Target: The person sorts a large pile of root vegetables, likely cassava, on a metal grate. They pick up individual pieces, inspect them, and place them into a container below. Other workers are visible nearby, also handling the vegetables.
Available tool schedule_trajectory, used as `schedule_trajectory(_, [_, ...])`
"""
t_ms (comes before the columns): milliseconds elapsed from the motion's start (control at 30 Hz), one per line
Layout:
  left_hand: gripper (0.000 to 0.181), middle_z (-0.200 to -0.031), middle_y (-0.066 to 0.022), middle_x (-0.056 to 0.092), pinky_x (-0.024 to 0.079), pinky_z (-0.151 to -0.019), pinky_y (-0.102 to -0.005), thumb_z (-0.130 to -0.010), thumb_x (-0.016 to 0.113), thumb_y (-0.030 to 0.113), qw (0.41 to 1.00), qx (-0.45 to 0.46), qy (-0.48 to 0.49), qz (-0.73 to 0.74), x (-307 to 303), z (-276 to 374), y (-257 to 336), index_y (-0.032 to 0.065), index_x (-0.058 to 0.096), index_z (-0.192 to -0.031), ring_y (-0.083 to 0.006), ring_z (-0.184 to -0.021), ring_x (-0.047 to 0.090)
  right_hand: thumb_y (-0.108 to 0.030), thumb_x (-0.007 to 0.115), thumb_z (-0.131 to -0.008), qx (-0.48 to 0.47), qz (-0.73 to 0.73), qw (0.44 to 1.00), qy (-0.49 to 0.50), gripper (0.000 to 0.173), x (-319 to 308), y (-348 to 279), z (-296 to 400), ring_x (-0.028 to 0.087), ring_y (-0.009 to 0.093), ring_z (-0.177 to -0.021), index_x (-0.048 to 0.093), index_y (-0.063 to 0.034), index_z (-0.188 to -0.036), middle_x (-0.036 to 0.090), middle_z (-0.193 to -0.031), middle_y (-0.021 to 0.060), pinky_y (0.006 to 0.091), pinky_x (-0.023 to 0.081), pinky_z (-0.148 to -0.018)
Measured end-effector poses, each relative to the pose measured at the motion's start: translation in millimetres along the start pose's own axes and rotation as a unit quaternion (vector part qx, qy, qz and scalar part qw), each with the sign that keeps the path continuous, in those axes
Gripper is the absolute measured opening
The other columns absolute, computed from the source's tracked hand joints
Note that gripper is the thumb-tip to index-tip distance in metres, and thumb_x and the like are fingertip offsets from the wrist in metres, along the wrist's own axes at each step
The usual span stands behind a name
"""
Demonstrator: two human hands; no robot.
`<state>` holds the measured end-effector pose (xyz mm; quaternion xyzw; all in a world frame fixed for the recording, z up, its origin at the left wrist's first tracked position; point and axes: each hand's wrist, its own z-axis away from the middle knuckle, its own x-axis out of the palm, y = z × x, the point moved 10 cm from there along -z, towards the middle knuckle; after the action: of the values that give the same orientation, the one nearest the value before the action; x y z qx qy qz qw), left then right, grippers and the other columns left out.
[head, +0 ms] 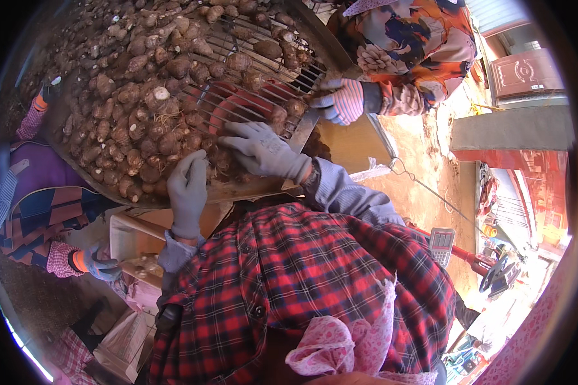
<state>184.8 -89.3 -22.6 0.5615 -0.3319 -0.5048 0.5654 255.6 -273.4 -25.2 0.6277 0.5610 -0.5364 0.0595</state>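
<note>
A large heap of soil-stained taro corms (pixel 125 130) covers the sorting table before me. My right hand (pixel 267 149), in a grey work glove, reaches over the heap's near side, beside the bar grate (pixel 236 103). Its fingers are spread, and no corm shows in them. Lower left, my left hand (pixel 188 195), gloved alike, is raised at the table's front rim (pixel 231 192). Its fingertips are near the thumb, and whether something small is between them is hidden. Through the bars a reddish-brown tub (pixel 226 113) shows below.
Across the grate, a co-worker's striped gloved hand (pixel 339 101) touches its end. At left, another person's gloved hand (pixel 101 264) is beside a pale crate (pixel 130 236). A third orange-cuffed hand (pixel 48 94) is at the heap's far left. A scale display (pixel 441 245) stands at right.
</note>
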Motion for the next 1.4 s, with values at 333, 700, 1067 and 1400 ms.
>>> schedule_trajectory(333, [0.033, -0.110, -0.0082, 0.076, 0.056, -0.090, -0.0289, -0.110, 0.059, 0.020, 0.999, 0.012, -0.037, -0.004, 4.1, -6.3, 11.2, -0.0035, 0.073, -0.128, -0.0139, -0.102, 0.070, -0.017, 0.067, -0.091, 0.257, 0.143, 0.956, -0.013, 0.054, -69.1, 129.7, 50.9, 0.060, 0.046, -0.124, 0.061, -0.0134, -0.145, 0.063, -0.138, 0.0227, 0.0516, 0.051, -0.104])
schedule_trajectory(700, [0.072, -0.138, -0.0172, 0.066, 0.059, -0.095, -0.0492, -0.112, 0.039, 0.062, 0.856, -0.288, -0.182, 0.388, 74.8, 31.2, -18.7, 0.0050, 0.050, -0.154, -0.0311, -0.124, 0.065, -0.030, 0.053, -0.114, 0.254, -0.432, 0.862, 0.079, 0.043, -38.5, 14.2, 24.6, 0.064, 0.017, -0.112, 0.062, 0.0014, -0.142, 0.070, -0.123, 0.0071, 0.0340, 0.053, -0.098])
schedule_trajectory(1067, [0.064, -0.144, -0.0102, 0.060, 0.053, -0.105, -0.0609, -0.115, 0.030, 0.057, 0.859, -0.191, -0.197, 0.432, 68.5, 22.2, -18.8, 0.0076, 0.055, -0.148, -0.0279, -0.135, 0.055, -0.024, 0.074, -0.094, 0.276, -0.056, 0.959, 0.024, 0.061, -23.9, 76.8, 40.0, 0.058, 0.045, -0.131, 0.056, -0.0056, -0.149, 0.063, -0.138, 0.0267, 0.0489, 0.048, -0.111])
schedule_trajectory(1400, [0.059, -0.142, -0.0095, 0.061, 0.050, -0.105, -0.0551, -0.117, 0.034, 0.051, 0.902, -0.155, -0.161, 0.370, 56.3, 25.0, -16.0, 0.0042, 0.055, -0.147, -0.0246, -0.135, 0.054, -0.004, 0.069, -0.097, 0.373, -0.512, 0.767, 0.098, 0.052, -24.5, 102.4, 72.0, 0.063, 0.011, -0.101, 0.058, -0.0003, -0.149, 0.068, -0.121, 0.0043, 0.0252, 0.053, -0.088])
